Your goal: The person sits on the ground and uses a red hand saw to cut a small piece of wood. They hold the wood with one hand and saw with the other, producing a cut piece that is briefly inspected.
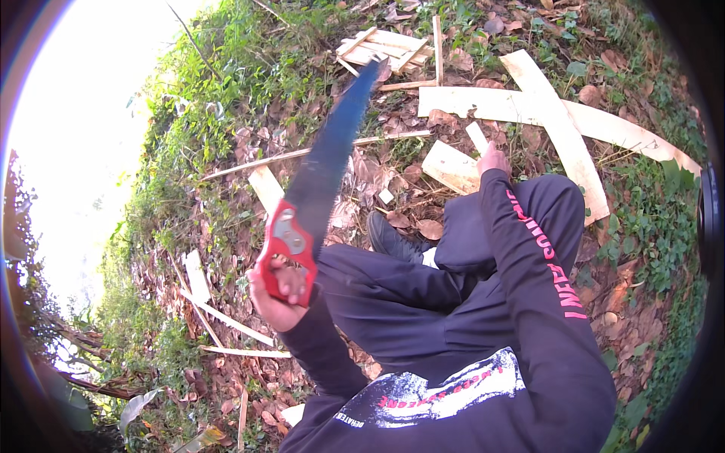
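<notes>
My left hand (279, 296) is wrapped round the red handle of a hand saw (330, 151). The dark blade points up and away from me, raised above the ground. On the other side, my right hand (495, 161) closes on a small pale wood piece (477, 138) that sticks out beyond the fingers. Right beside that hand a short wide board (449, 167) lies tilted near my knee; whether the fingers touch it I cannot tell.
Two long planks (555, 136) cross at the right. A slatted wooden panel (385, 50) lies at the far side. A thin strip (249, 164) passes behind the blade, and offcuts (198, 275) are scattered left. Leaves and weeds cover the ground around my folded legs (400, 291).
</notes>
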The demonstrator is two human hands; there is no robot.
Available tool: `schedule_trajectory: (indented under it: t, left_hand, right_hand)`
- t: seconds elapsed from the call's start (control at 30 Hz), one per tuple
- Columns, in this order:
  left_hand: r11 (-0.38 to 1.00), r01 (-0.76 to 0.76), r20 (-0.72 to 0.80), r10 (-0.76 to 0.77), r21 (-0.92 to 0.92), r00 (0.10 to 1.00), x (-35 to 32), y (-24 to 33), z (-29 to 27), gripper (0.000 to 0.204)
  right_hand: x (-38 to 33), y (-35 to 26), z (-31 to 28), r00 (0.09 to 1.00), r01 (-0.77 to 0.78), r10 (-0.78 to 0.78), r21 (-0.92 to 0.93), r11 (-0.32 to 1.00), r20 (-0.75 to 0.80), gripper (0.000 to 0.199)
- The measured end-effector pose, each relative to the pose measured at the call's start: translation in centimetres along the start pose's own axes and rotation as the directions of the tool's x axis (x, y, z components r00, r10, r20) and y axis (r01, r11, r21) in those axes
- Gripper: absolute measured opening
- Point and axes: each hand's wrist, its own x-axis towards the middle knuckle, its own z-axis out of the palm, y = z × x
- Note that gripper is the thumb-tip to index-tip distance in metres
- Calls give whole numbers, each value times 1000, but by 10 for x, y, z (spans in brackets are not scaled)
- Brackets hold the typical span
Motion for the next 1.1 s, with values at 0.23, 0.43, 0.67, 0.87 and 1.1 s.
schedule_trajectory:
  t: [0.23,0.43,0.67,0.87,1.1]
  left_hand:
    - [631,-254,-49,421,733,906,50,-33,-70,22]
    - [-22,13,-7,269,1000,963,98,-121,-101,33]
    - [-259,-100,49,-198,961,979,121,-189,-155,45]
    - [-173,-61,20,-228,983,973,118,-203,-138,49]
    - [-200,-51,7,-216,978,976,118,-199,-129,55]
  right_hand:
    - [-75,-66,-64,800,600,-551,331,729,-237,54]
    - [-149,-96,-140,580,809,-719,370,457,-382,56]
    - [-181,-93,-171,581,802,-705,435,409,-407,57]
    - [-184,-81,-184,636,756,-686,466,460,-354,53]
    - [-179,-78,-184,582,798,-721,434,418,-376,45]
